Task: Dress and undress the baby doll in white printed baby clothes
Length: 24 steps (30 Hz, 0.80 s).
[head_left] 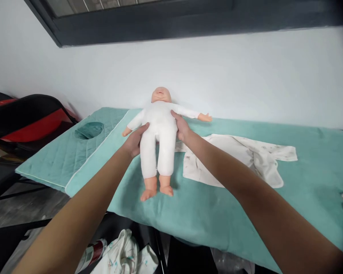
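Observation:
Between my two hands is a baby doll [160, 121] with a white cloth body, arms spread and bare feet toward me. My left hand [135, 140] grips its hip on the left, thumb on the front of the body. On the other side my right hand [181, 125] holds the doll's waist, fingers partly hidden behind it. A small white printed baby shirt [231, 152] lies spread on the green cover [217, 224], to the right of the doll and partly behind my right forearm.
A quilted green section with a face hole [90, 130] is at the left end of the bed. Black and red chairs [34, 118] stand beside it. Printed cloth [125, 255] and a can-like container [93, 253] lie below the near edge. A white wall [246, 76] rises behind.

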{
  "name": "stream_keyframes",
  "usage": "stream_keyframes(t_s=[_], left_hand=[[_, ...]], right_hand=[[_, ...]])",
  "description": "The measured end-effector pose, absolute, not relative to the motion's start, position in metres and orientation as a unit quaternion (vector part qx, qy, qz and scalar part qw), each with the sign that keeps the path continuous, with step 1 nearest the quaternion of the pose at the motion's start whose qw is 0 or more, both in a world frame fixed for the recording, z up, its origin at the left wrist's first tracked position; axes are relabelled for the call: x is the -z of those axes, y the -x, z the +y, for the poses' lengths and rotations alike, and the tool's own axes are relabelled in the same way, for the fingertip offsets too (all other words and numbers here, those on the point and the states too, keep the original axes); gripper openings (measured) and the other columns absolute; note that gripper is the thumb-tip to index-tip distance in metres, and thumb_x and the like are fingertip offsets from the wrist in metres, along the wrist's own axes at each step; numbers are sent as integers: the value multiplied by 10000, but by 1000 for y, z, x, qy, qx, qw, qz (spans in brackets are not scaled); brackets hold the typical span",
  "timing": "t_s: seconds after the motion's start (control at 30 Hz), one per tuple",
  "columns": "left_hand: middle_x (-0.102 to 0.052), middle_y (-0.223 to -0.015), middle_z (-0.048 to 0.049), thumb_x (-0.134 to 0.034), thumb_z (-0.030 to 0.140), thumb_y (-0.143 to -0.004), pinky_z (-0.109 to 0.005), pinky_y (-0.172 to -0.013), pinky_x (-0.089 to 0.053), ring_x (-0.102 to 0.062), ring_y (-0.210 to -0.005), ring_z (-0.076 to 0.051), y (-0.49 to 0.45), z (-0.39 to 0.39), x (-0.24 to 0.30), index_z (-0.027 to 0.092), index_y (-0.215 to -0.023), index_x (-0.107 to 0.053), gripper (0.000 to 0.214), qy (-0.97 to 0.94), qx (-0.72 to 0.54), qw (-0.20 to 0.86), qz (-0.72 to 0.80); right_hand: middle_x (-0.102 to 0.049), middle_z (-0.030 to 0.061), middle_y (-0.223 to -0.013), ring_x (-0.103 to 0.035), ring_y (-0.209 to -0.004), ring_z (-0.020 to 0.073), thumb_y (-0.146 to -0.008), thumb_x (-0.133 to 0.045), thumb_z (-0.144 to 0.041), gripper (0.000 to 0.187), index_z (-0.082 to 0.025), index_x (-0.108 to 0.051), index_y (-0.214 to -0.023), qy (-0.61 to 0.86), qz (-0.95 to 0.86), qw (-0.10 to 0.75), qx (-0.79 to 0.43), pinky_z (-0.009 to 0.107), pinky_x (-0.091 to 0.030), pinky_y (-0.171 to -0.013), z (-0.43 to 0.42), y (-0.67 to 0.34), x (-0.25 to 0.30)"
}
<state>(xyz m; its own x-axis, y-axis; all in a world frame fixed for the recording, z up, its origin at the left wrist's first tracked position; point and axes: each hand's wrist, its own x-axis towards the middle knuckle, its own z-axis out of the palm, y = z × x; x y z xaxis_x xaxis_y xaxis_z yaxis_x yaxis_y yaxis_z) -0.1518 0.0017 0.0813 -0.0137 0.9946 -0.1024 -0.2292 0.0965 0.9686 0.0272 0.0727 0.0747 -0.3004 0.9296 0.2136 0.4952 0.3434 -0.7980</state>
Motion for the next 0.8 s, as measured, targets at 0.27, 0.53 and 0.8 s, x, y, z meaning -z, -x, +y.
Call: stream_keyframes(t_s=[0.27,0.53,0.8], left_hand=[[-720,-1044,-152,-719,409,-815,-408,-756,-570,-695,-883,-280,6,-76,-101,148,-1244,-569,524,-430,-522,629,383],[-662,-1257,-163,-802,436,-719,-410,-838,-582,-702,-993,-297,-132,-127,-52,240,-1283,-556,646,-381,-471,700,378],[-666,-1247,-102,-713,522,-795,-378,-843,-555,-665,-1047,-275,-139,-126,-19,240,-1228,-619,525,-480,-414,652,416]], right_hand=[[-723,178,-975,-612,-1107,245,-1031,-5,-517,842,50,-556,-1320,517,-664,396,-368,364,-423,-1030,-21,-173,-92],[-723,221,-961,-671,-1019,292,-989,-11,-603,908,-49,-705,-1180,640,-605,347,-322,349,-509,-856,-97,-319,-48],[-729,133,-892,-680,-811,269,-957,-212,-683,698,-178,-683,-1059,625,-576,335,-407,361,-535,-701,-106,-371,-31]])
